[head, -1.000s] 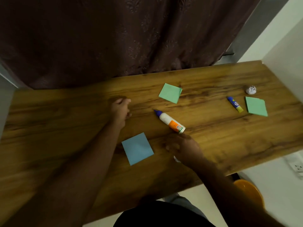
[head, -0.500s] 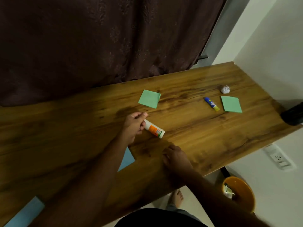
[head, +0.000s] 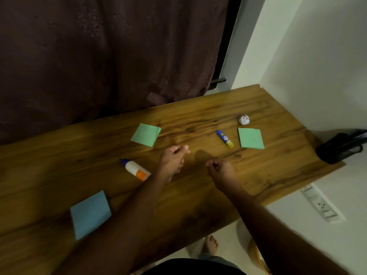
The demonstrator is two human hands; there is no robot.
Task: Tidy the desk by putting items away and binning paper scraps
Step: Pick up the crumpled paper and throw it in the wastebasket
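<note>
My left hand hovers over the middle of the wooden desk, its fingers curled with thumb and forefinger pressed together. Nothing shows in it. My right hand hangs beside it as a loose fist, and its inside is hidden. A white glue bottle with a blue cap lies just left of my left wrist. Further right are a blue-and-yellow glue stick, a green paper square and a crumpled white paper ball. Another green square lies behind my left hand. A blue square lies near the front edge.
A black mesh pen holder stands on the desk's right corner against the white wall. An orange bin shows partly on the floor under the front edge, beside my foot. A dark curtain hangs behind the desk. A wall socket is at right.
My left hand has left the glue bottle and moved right of it. My right hand has lifted off the desk's front edge and moved forward. The view has swung to the right.
</note>
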